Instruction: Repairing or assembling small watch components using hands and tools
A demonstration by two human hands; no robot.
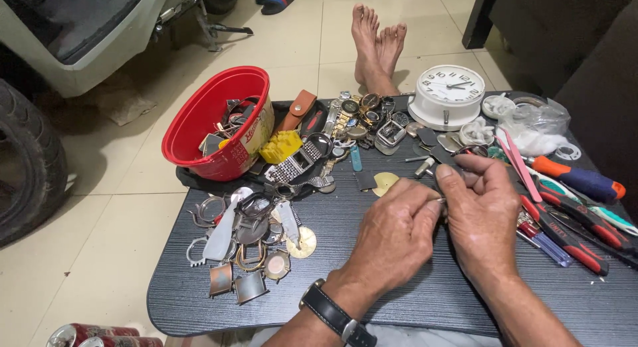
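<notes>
While both hands are held close together over the dark table (399, 300), a tiny thin metal part (440, 200) is pinched between them. The left hand (392, 237) is closed, with its fingertips pressed on the small part. A black watch (332, 314) is worn on that wrist. The right hand (482, 214) is closed too, and its thumb and fingers are curled around the same little part, which is too small to be made out well. The part is held just above the middle of the table, near a round gold disc (384, 182).

A pile of watch cases and rings (246, 240) is spread out to the left of the hands. A red bowl (212, 121) full of bits is tipped on its side behind the pile. A white clock (446, 94) is stood at the far edge. Red-handled tools (571, 227) are laid to the right. Two bare feet (375, 44) are seen on the floor past the table.
</notes>
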